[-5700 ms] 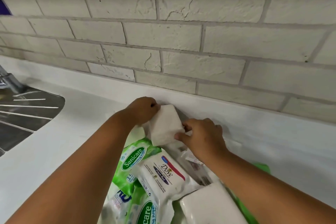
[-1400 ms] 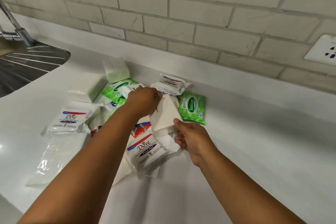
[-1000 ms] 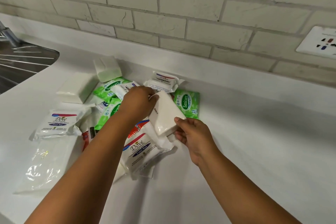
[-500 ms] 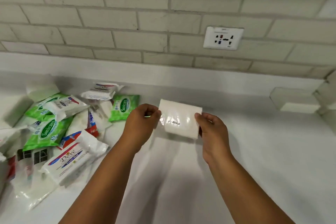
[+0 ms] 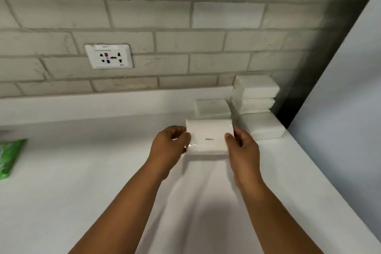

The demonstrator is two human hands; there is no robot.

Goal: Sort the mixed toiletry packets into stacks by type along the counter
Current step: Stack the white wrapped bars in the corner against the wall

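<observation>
White packet [image 5: 208, 137], held between both hands

The packet [image 5: 208, 136] wears glossy clear plastic. The counter [image 5: 82, 181] looks smooth and white. The wall [image 5: 206, 41] is rough brick.

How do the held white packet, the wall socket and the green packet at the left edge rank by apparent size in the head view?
1. Held white packet, nearest the camera.
2. Wall socket, about as wide, so the order is unsure.
3. Green packet, cut off by the frame edge; its full size cannot be judged.
</observation>
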